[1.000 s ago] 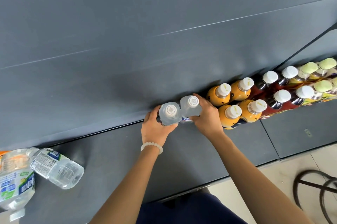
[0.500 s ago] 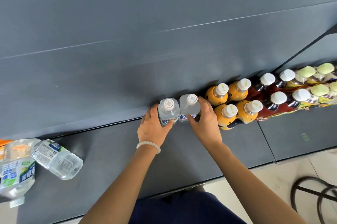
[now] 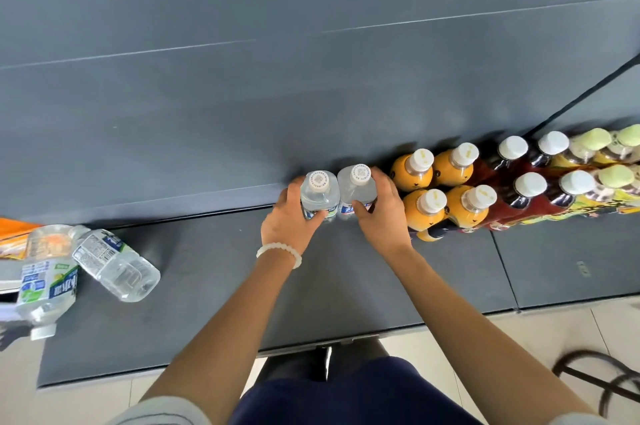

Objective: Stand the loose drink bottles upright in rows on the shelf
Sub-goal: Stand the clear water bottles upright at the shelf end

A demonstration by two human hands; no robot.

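Observation:
Two clear water bottles stand upright side by side at the back of the grey shelf (image 3: pixel 214 303). My left hand (image 3: pixel 289 222) grips the left water bottle (image 3: pixel 318 196), and my right hand (image 3: pixel 381 217) grips the right water bottle (image 3: pixel 356 187). Right of them stand two rows of upright bottles: orange juice bottles (image 3: pixel 420 210), dark red bottles (image 3: pixel 519 196) and yellow-green capped bottles (image 3: pixel 613 182). On the shelf's left end, two loose water bottles lie on their sides, one clear (image 3: pixel 116 263) and one with a blue-green label (image 3: pixel 45 289).
The shelf's grey back wall (image 3: pixel 242 95) rises right behind the bottles. An orange package (image 3: pixel 14 237) lies at the far left edge. A dark round metal frame (image 3: pixel 602 379) sits on the tiled floor at lower right. Bare shelf lies between my hands and the fallen bottles.
Both hands have pushed the two water bottles back toward the wall and closer to the orange bottles. The view has shifted slightly.

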